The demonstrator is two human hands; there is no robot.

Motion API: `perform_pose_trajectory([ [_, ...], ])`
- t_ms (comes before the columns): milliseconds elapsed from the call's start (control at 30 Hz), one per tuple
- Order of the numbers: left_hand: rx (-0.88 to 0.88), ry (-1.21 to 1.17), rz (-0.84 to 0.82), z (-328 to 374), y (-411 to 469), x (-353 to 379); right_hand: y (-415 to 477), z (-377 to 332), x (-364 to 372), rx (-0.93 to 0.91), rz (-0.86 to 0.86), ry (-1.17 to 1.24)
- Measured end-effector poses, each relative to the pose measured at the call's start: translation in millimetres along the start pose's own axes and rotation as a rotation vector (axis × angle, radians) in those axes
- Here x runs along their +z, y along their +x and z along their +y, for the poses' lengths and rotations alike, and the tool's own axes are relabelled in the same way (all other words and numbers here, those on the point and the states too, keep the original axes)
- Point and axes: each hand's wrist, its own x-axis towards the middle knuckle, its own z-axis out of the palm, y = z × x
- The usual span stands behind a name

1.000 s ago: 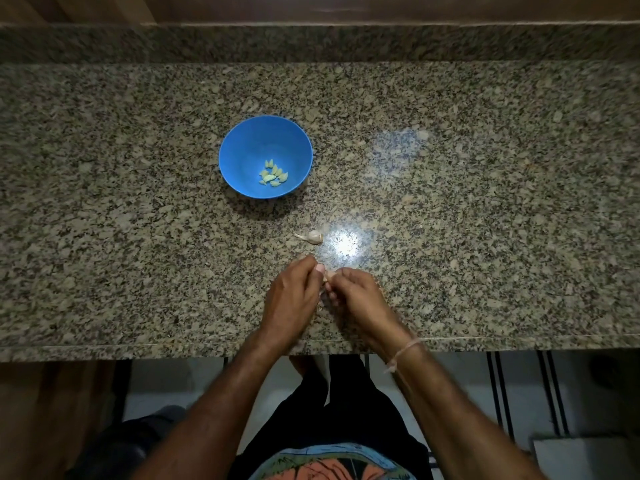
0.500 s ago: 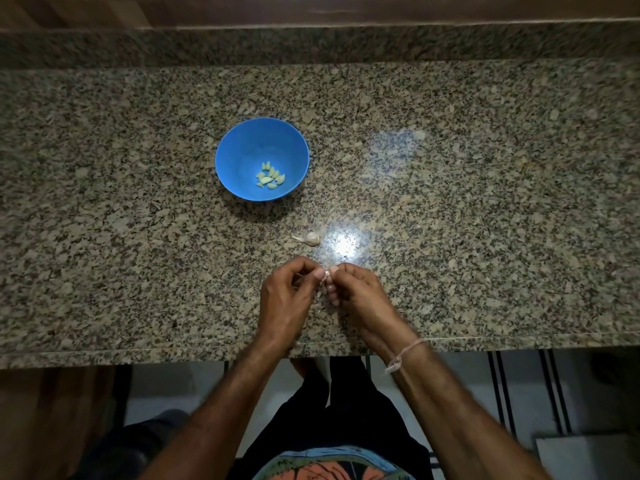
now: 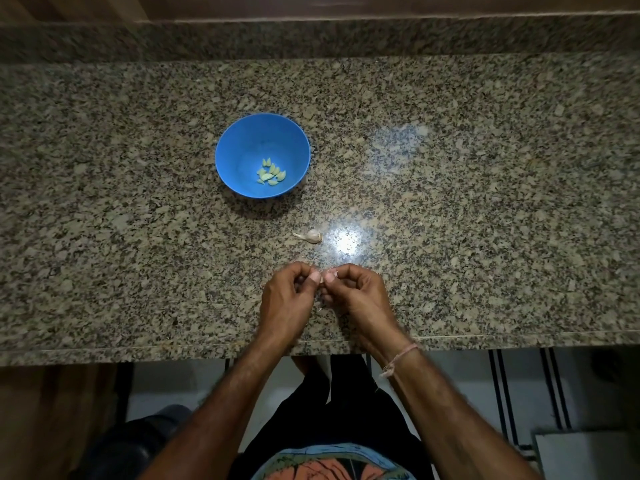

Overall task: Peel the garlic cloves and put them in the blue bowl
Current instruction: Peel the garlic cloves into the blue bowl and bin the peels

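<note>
A blue bowl (image 3: 242, 147) stands on the granite counter and holds several pale peeled garlic cloves (image 3: 271, 172). An unpeeled piece of garlic with a stalk (image 3: 310, 235) lies on the counter between the bowl and my hands. Near the counter's front edge my left hand (image 3: 289, 301) and my right hand (image 3: 358, 294) meet fingertip to fingertip. Both pinch a small garlic clove (image 3: 325, 274) between thumbs and fingers; the clove is mostly hidden by them.
The speckled granite counter (image 3: 485, 220) runs across the whole view, with a raised back ledge (image 3: 346, 39) behind. A bright lamp reflection (image 3: 344, 241) shines right of the loose garlic. Below the front edge are my legs and the floor.
My hands have stayed together at the same spot, their fingers shifting slightly on the clove. The camera moved a little; bowl and loose garlic have not moved.
</note>
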Motion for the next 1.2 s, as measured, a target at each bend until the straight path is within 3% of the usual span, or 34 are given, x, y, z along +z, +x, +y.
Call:
perform_pose_trajectory([
  [267, -0.097, 0.047, 0.071, 8, 3, 9, 2, 2, -3, 0.018, 0.008, 0.044],
  [467, -0.017, 0.051, 0.159, 10, 3, 7, 5, 4, -4, 0.018, 0.076, 0.088],
  [667, 0.189, 0.113, 0.189, 10, -8, 6, 7, 3, -4, 0.043, 0.035, 0.151],
  [833, 0.207, 0.111, 0.222, 8, -6, 7, 5, -2, -7, 0.091, 0.031, 0.163],
  [1000, 0.209, 0.151, 0.183, 4, -4, 5, 4, -3, -9, 0.057, 0.045, 0.091],
  [1200, 0.016, -0.005, 0.004, 3, 3, 2, 2, -2, -10, -0.083, 0.063, -0.175],
])
